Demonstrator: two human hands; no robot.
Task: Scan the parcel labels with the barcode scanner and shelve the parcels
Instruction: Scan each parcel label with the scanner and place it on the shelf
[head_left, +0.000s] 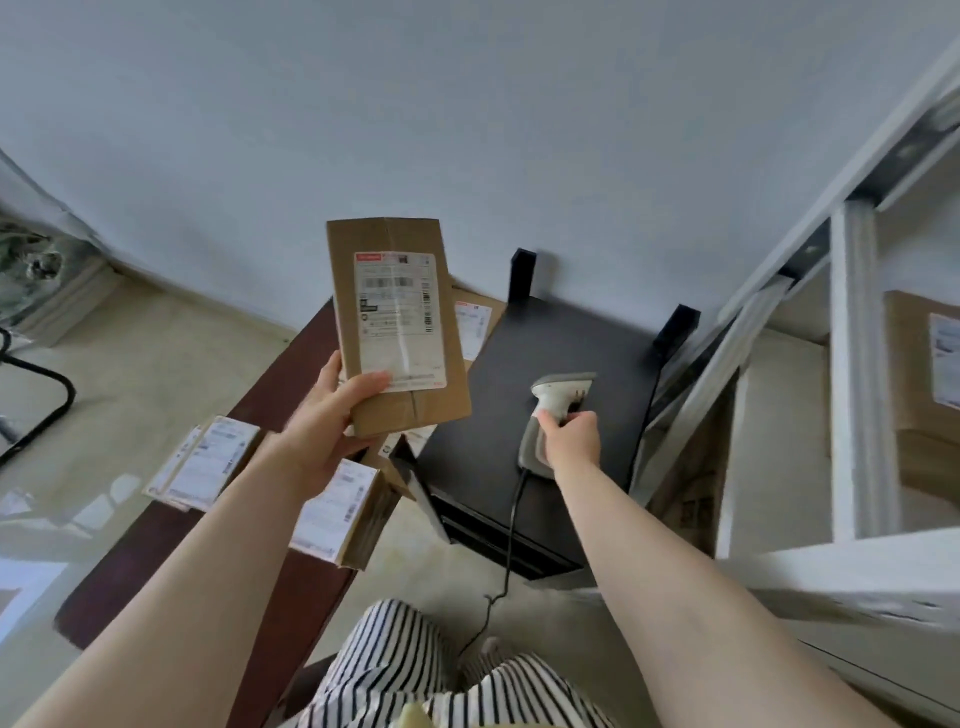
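Left hand (332, 415) grips a brown parcel (397, 327) by its lower edge, held up off the table, label (397, 319) facing the person, thumb on the label. Right hand (569, 434) is wrapped around the handle of the barcode scanner (553, 410), over the black stand (545, 395). More labelled parcels (208, 462) lie on the dark table (171, 561); one sits in the white shelf (852, 364) at right.

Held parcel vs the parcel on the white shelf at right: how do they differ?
The held parcel is gripped by the left hand and raised upright in the air; the shelf parcel rests on the white shelf. The held parcel shows fully, its label facing the camera; the shelf parcel is cut off by the frame edge. Both are brown cardboard with white labels.
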